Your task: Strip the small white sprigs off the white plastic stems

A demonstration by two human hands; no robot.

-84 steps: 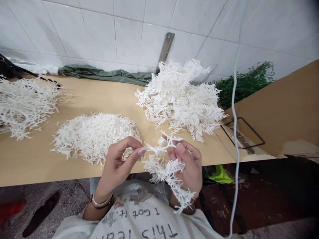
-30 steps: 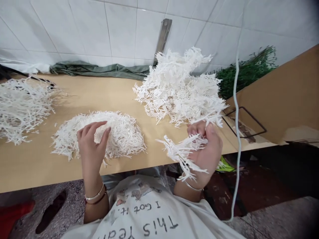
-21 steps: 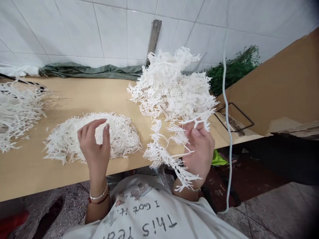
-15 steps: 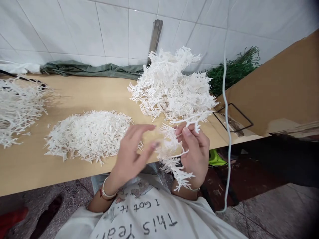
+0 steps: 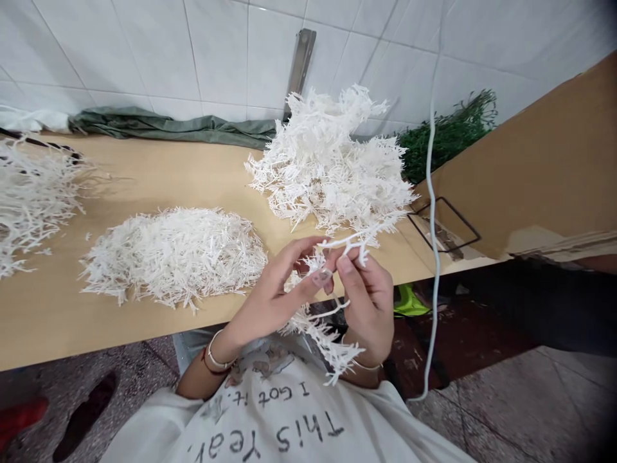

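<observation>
My right hand (image 5: 369, 302) grips a white plastic branch piece (image 5: 332, 344) with several spiky sprigs, held over the table's front edge. My left hand (image 5: 279, 292) pinches one sprig of that same piece (image 5: 315, 262) between thumb and fingers, right against my right hand. On the wooden table (image 5: 159, 173) just left of my hands lies a flat pile of small white sprigs (image 5: 173, 254). Behind my hands rises a tall heap of white branch pieces (image 5: 332, 167).
Another white heap (image 5: 29, 193) lies at the table's left end. A green cloth (image 5: 168, 127) runs along the tiled wall. Green plastic foliage (image 5: 446, 138) sits behind a cardboard box (image 5: 525, 167) on the right. A white cord (image 5: 432, 212) hangs down in front.
My left hand left the flat sprig pile and came right to the piece in my right hand. My right hand pulled that piece from the tall heap toward me.
</observation>
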